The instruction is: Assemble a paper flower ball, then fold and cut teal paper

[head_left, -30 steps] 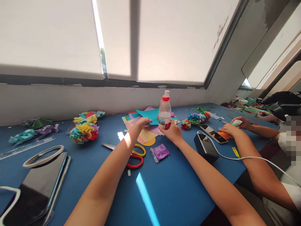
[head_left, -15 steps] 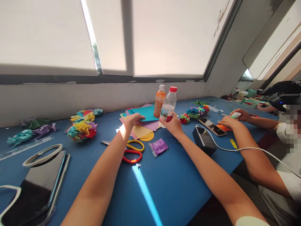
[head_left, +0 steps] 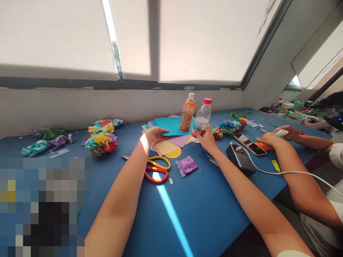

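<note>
My right hand point(head_left: 206, 139) is wrapped round the lower part of a clear water bottle point(head_left: 202, 118) with a red cap, which stands on the blue table point(head_left: 203, 207) beside an orange drink bottle point(head_left: 187, 113). My left hand point(head_left: 155, 134) pinches the near edge of a teal sheet point(head_left: 168, 126) that tops a pile of coloured paper point(head_left: 171, 144). In front of the pile lie scissors with yellow and red handles point(head_left: 155, 169) and a small purple crumpled paper in a clear bag point(head_left: 188, 165).
Paper flowers lie at the left point(head_left: 101, 141) and behind the bottles point(head_left: 229, 126). A black power bank point(head_left: 240, 162) with a white cable and a phone point(head_left: 249, 144) sit to the right. Another person's hands point(head_left: 278, 137) work at the right. The wall and window run along the table's far edge.
My right hand has carried the water bottle to the right, away from the paper pile, uncovering the orange bottle, and stood it upright. My left hand stays on the teal sheet.
</note>
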The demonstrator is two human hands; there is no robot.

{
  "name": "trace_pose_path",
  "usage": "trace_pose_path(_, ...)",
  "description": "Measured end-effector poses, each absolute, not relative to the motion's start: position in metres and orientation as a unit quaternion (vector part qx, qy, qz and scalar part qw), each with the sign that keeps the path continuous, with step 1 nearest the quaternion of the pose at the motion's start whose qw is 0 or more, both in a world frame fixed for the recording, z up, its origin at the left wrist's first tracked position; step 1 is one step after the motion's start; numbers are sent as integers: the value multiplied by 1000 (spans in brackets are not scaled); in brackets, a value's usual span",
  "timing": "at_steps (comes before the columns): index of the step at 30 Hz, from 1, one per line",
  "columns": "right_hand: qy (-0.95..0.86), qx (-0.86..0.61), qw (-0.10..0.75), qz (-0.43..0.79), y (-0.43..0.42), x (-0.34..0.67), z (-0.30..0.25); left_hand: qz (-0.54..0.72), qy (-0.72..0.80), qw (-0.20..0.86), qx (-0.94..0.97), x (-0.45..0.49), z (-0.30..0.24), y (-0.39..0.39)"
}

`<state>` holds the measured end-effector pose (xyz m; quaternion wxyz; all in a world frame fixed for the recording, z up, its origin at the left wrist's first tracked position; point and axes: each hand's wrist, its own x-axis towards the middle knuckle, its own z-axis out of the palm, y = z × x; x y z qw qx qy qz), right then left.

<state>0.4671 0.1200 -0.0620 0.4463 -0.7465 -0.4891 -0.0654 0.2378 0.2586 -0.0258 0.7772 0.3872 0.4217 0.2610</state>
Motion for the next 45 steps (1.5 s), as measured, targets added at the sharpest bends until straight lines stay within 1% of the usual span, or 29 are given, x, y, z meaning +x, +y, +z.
trace_pose_path(3,-488,-690,493,-207,107,457,-37,261,414,784,382,236,-27,260)
trace_pose_path(5,-548,-609,489,-299,97,448,-5,262,412,784,383,235,-28,260)
trace_pose_path(7,-550,-554,517,-351,94,435,33,262,411,784,385,234,-28,260)
trace_pose_path(8,-538,-546,536,-354,96,427,50,260,411,783,387,233,-27,260)
trace_pose_path(9,-535,-554,545,-331,101,417,65,258,410,783,389,233,-26,260)
trace_pose_path(11,-567,-578,542,-223,121,395,82,247,414,781,397,233,-23,260)
trace_pose_path(13,-556,-619,546,-90,149,374,82,231,427,772,409,235,-17,261)
trace_pose_path(14,-522,-649,550,-55,164,366,77,224,435,765,418,236,-14,261)
trace_pose_path(16,-439,-701,559,-66,190,357,63,216,447,746,443,238,-10,261)
trace_pose_path(19,-383,-719,570,-108,216,365,45,215,460,711,486,242,-9,262)
trace_pose_path(23,-343,-733,585,-58,230,394,29,214,481,669,525,245,-17,270)
trace_pose_path(27,-345,-741,576,-27,238,407,14,198,489,655,540,246,-21,276)
trace_pose_path(34,-356,-723,590,-48,239,406,1,200,480,631,576,243,-9,263)
trace_pose_path(41,-373,-713,591,-52,238,410,1,263,490,575,599,216,29,262)
trace_pose_path(45,-383,-714,584,-47,240,409,-3,285,520,524,612,200,50,265)
